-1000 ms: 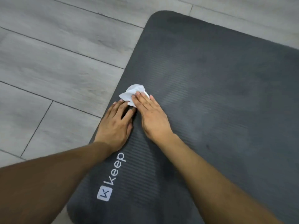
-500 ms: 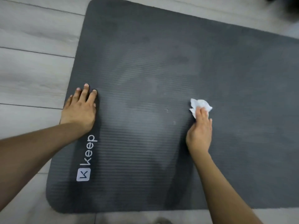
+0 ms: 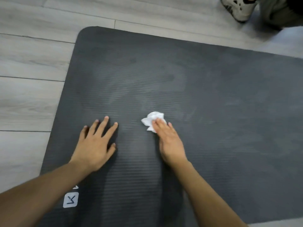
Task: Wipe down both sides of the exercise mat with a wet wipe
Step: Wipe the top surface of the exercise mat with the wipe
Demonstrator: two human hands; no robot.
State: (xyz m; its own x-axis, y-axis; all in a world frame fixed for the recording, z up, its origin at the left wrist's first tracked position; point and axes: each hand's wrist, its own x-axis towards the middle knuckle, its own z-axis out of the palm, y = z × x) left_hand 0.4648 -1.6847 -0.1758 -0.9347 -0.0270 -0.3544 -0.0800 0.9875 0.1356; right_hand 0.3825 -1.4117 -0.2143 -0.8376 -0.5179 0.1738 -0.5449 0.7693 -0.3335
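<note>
The exercise mat (image 3: pixel 213 95) lies on the floor (image 3: pixel 29 95), filling the centre and right of the frame. The left hand (image 3: pixel 95 145) rests flat on it left of centre; to its right, the right hand (image 3: pixel 168 141) presses the wet wipe (image 3: pixel 151 120) onto the mat. A logo (image 3: pixel 70 200) sits on the mat at lower left; a shoe (image 3: pixel 237 7) on the floor at upper right

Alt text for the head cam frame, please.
A right hand presses a crumpled white wipe onto a dark grey exercise mat, while the left hand rests flat on the mat, fingers spread. The mat lies on a pale wood-look floor; a shoe shows at top right.
</note>
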